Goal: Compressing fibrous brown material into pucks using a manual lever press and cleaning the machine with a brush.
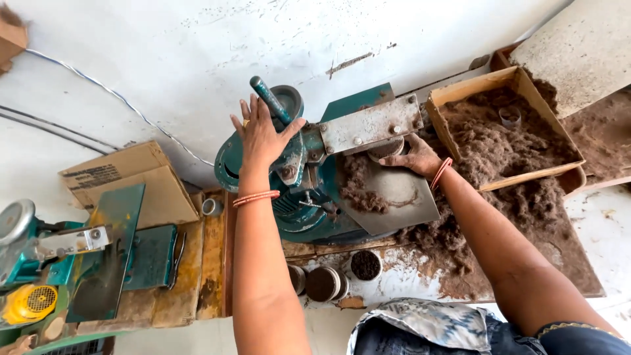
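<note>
The left hand (pixel 261 135) lies flat, fingers spread, on the green metal press machine (pixel 289 177) by its handle, mid-frame. The right hand (pixel 415 158), fingers curled together, holds a small round cup (pixel 385 148) under the press, above brown fluffy fibre (pixel 360 190). This looks like the pressing step; pulling the handle needs a firm grip.

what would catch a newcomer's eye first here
First the teal press machine in the middle, with the left hand spread on its handle and the right hand on its metal plate. Then the brown fibrous powder heaped in the cardboard box at upper right and spilled beneath.
</note>
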